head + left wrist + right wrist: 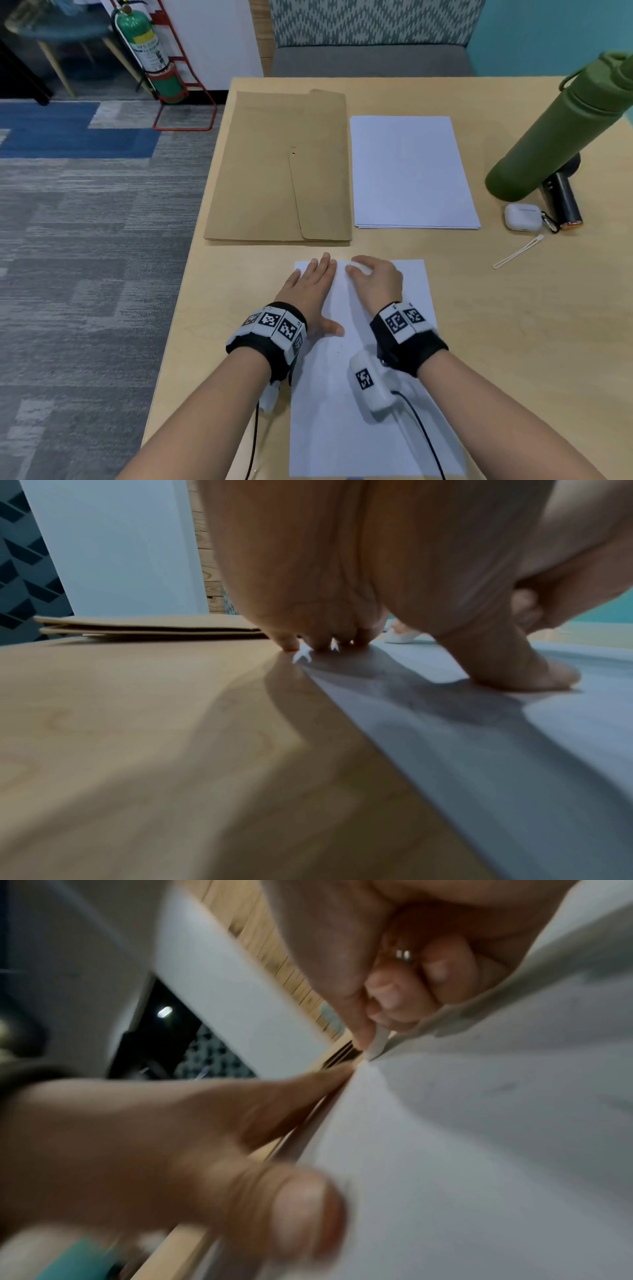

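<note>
A white sheet of paper (pixel 359 428) lies lengthwise on the wooden table (pixel 513 325) right in front of me. My left hand (pixel 317 274) lies flat on its far left part, fingers straight and thumb spread, pressing it down (pixel 325 642). My right hand (pixel 359 270) is curled at the sheet's far edge. In the right wrist view its thumb and forefinger (pixel 373 1039) pinch a lifted bit of that edge of the paper (pixel 479 1150). The left hand (pixel 171 1123) shows blurred beside it.
A brown envelope (pixel 281 168) and a stack of white sheets (pixel 411 171) lie side by side beyond the hands. At the right stand a green bottle (pixel 555 130), a black cylinder (pixel 561 202), a white earbud case (pixel 522 216) and a white loop strap (pixel 517 251). The table's left edge (pixel 186 274) drops to carpet.
</note>
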Demonstrator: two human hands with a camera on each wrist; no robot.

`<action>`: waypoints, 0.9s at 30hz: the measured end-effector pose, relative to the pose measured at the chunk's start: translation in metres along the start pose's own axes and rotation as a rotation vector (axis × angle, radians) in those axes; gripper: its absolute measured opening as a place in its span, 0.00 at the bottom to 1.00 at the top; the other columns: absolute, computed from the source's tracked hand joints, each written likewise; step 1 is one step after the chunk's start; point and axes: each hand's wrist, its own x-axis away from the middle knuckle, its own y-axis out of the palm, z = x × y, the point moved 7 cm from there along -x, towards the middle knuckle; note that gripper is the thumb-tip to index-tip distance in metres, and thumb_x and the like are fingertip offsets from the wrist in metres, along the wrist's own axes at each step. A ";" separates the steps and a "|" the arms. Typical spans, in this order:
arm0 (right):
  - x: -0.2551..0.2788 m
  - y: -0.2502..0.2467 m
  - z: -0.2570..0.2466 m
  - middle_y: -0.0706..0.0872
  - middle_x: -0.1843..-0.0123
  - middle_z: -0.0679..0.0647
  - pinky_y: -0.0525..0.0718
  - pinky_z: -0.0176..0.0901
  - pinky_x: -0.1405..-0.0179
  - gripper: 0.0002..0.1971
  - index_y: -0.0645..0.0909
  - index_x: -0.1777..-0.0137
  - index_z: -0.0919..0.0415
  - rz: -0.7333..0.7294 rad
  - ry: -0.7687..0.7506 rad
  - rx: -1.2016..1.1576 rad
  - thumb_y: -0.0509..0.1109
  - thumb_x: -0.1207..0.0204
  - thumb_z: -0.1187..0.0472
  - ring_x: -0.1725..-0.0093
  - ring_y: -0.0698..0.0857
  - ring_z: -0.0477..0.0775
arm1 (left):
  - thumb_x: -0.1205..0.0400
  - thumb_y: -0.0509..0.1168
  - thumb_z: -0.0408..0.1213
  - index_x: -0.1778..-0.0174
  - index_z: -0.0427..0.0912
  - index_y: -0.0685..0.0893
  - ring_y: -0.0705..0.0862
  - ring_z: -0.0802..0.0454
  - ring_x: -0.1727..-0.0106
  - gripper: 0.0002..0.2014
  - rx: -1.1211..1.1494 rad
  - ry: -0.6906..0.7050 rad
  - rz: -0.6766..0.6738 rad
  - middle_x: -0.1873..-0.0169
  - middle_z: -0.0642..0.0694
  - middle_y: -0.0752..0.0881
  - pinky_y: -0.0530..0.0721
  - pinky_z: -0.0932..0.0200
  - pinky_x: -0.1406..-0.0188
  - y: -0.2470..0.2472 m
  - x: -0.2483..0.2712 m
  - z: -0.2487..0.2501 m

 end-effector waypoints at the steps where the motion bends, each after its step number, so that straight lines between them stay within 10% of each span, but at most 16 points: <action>1: 0.007 0.008 -0.001 0.86 0.36 0.54 0.72 0.34 0.39 0.15 0.84 0.39 0.56 -0.057 -0.031 0.036 0.69 0.25 0.57 0.34 0.81 0.53 | 0.27 0.70 0.59 0.18 0.44 0.33 0.35 0.53 0.17 0.58 0.003 0.003 0.001 0.19 0.50 0.31 0.39 0.52 0.20 0.000 0.000 0.000; 4: 0.020 0.024 0.003 0.87 0.37 0.51 0.74 0.37 0.39 0.14 0.85 0.40 0.50 -0.260 -0.098 0.174 0.69 0.26 0.55 0.36 0.82 0.50 | 0.27 0.70 0.59 0.18 0.44 0.33 0.35 0.53 0.17 0.58 -0.001 0.010 0.000 0.19 0.50 0.31 0.39 0.52 0.20 0.001 0.000 0.000; 9: -0.001 -0.002 0.005 0.86 0.37 0.51 0.69 0.33 0.40 0.13 0.85 0.42 0.53 -0.085 -0.055 0.056 0.71 0.26 0.57 0.34 0.81 0.51 | 0.27 0.70 0.59 0.18 0.43 0.32 0.35 0.52 0.17 0.58 -0.012 0.002 -0.013 0.19 0.50 0.31 0.39 0.51 0.20 0.000 0.000 0.000; 13: 0.023 0.024 0.010 0.87 0.38 0.51 0.72 0.35 0.37 0.13 0.86 0.43 0.52 -0.336 -0.137 0.187 0.71 0.27 0.56 0.35 0.81 0.49 | 0.27 0.70 0.59 0.18 0.44 0.32 0.35 0.52 0.17 0.58 -0.007 0.009 -0.015 0.19 0.50 0.30 0.39 0.51 0.20 0.000 0.000 0.000; 27: -0.012 0.001 -0.005 0.86 0.36 0.50 0.71 0.34 0.40 0.14 0.85 0.41 0.53 -0.122 -0.087 0.103 0.71 0.26 0.54 0.33 0.80 0.51 | 0.27 0.69 0.60 0.19 0.43 0.32 0.35 0.51 0.17 0.58 -0.040 0.005 -0.024 0.19 0.49 0.31 0.40 0.50 0.19 0.001 -0.001 0.000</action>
